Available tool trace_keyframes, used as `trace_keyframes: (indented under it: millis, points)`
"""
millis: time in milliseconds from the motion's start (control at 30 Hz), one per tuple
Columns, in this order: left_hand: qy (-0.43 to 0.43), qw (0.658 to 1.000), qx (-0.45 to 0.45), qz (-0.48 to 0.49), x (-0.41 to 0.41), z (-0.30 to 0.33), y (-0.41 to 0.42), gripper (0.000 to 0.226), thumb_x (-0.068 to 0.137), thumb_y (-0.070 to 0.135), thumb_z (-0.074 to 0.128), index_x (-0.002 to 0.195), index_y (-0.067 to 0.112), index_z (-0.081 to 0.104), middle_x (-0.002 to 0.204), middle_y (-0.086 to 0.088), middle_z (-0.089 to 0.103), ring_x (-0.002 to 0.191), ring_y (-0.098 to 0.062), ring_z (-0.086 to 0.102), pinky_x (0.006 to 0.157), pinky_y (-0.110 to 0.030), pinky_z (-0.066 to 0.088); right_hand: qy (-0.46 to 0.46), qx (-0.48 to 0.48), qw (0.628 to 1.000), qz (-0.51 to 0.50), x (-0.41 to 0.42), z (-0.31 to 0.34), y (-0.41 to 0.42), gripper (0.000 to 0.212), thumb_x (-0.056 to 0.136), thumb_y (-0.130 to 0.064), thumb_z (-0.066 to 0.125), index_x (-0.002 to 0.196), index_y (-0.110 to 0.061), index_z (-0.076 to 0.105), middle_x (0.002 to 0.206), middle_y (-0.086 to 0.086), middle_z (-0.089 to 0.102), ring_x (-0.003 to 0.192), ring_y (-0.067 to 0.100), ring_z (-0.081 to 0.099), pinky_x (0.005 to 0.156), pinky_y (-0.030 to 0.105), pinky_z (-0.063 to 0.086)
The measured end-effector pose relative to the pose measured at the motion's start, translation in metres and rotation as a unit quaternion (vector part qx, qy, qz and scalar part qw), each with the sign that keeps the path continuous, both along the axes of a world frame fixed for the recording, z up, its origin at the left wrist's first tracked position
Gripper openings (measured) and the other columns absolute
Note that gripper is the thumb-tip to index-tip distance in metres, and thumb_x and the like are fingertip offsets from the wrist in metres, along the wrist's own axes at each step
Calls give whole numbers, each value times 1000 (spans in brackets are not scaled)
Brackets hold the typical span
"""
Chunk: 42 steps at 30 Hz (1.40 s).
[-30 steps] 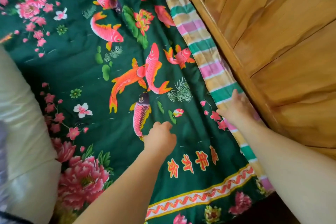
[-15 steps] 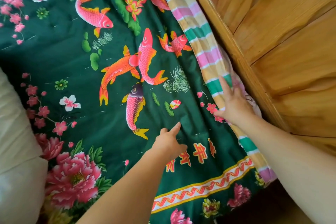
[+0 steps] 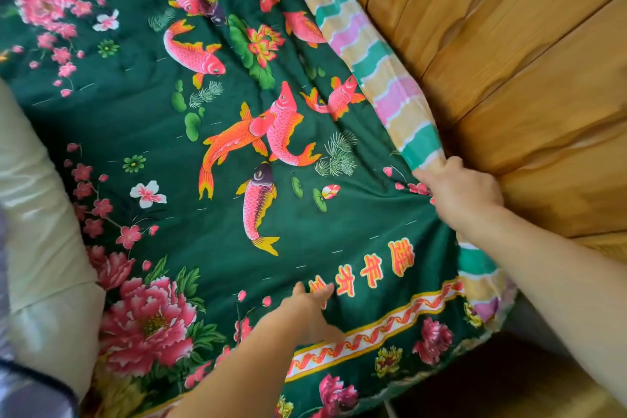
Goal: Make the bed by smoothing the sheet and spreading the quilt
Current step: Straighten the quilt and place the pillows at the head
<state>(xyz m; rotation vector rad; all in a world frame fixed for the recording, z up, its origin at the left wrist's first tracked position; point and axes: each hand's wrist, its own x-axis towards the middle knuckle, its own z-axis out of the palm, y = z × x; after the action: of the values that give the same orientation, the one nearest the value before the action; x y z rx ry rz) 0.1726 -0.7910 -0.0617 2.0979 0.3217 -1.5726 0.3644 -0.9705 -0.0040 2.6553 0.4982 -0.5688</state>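
A person works at the edge of a bed, where a dark green quilt printed with koi and peonies lies spread across the mattress. The right hand has its grip closed around the quilt's striped border beside the wooden wall panelling, bunching the cloth; the left hand rests flat, fingers extended, on the fabric near the patterned hem. The quilt looks soft, limp and padded, best taken at the edges and corners. A cream pillow sits at left. No containers are visible.
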Motion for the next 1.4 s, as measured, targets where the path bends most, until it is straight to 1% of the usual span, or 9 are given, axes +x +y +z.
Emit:
trace_keyframes:
  millis: [133, 267, 433, 667, 833, 967, 1033, 1167, 1400]
  points:
    - [5, 1000, -10, -10, -15, 1, -10, 89, 81, 54, 63, 147, 48, 2, 154, -7, -30, 142, -36, 23, 111, -47, 32, -11, -41, 999, -19, -7, 6, -6, 43, 98, -17, 38, 141, -25, 33, 121, 14, 40, 99, 29, 59, 79, 38, 51]
    - [41, 998, -20, -38, -39, -7, -13, 82, 84, 50, 62, 147, 46, 11, 155, -6, -29, 140, -34, 29, 111, -44, 33, -40, -91, 995, -24, -14, -18, -11, 43, 96, -16, 41, 138, -20, 37, 121, 12, 42, 101, 27, 57, 79, 33, 49]
    - [62, 994, -27, -92, -44, -7, -14, 62, 88, 46, 56, 144, 38, 32, 156, -14, -23, 138, -39, 30, 110, -45, 34, -43, -225, 968, 103, -32, -35, -33, 42, 99, -18, 31, 140, -21, 41, 154, 14, 14, 136, 31, 23, 101, 41, 32]
    - [53, 989, -21, -139, -43, -10, -13, 60, 90, 36, 58, 144, 35, 33, 149, -12, 15, 118, -33, 53, 101, -41, 45, 199, 13, 955, 219, -96, -56, 8, 39, 89, -11, 48, 127, -22, 49, 127, 6, 46, 120, 27, 44, 97, 40, 36]
    - [-46, 995, 68, -52, -55, -36, 1, 59, 87, 13, 56, 138, 35, 36, 135, -6, 24, 125, -28, 35, 93, -44, 47, 280, -17, 934, 219, -134, -83, 20, 69, 90, -6, 49, 146, -38, 24, 157, 5, 6, 145, 33, 5, 107, 56, 27]
    - [21, 994, 59, -88, -76, -41, 16, 69, 85, 17, 63, 140, 44, 30, 145, -6, 11, 134, -32, 19, 99, -48, 45, 312, -95, 925, 196, -144, -80, 12, 77, 91, 1, 41, 148, -42, 14, 160, 9, -7, 145, 37, -6, 100, 55, 37]
    - [67, 989, 51, -122, -89, -42, 19, 65, 86, 16, 62, 138, 44, 35, 146, -7, 7, 136, -38, 13, 101, -51, 42, 325, -129, 917, 191, -145, -71, 10, 78, 88, 7, 37, 149, -40, 19, 159, 12, -9, 145, 40, -2, 96, 51, 43]
    - [92, 982, 63, -155, -96, -42, 23, 42, 91, 17, 53, 133, 18, 49, 146, -14, 27, 136, -37, 27, 106, -45, 36, 326, -185, 907, 194, -133, -61, 28, 41, 91, 2, 40, 125, -14, 57, 153, 16, 19, 118, 36, 51, 78, 39, 49]
    - [-122, 986, 112, -22, -4, -42, 64, 52, 86, 12, 57, 134, 31, 45, 134, -6, 27, 126, -27, 33, 97, -42, 45, 212, -1, 965, 157, -71, -67, 88, 34, 91, -10, 45, 124, -16, 52, 128, 8, 45, 120, 29, 46, 91, 39, 41]
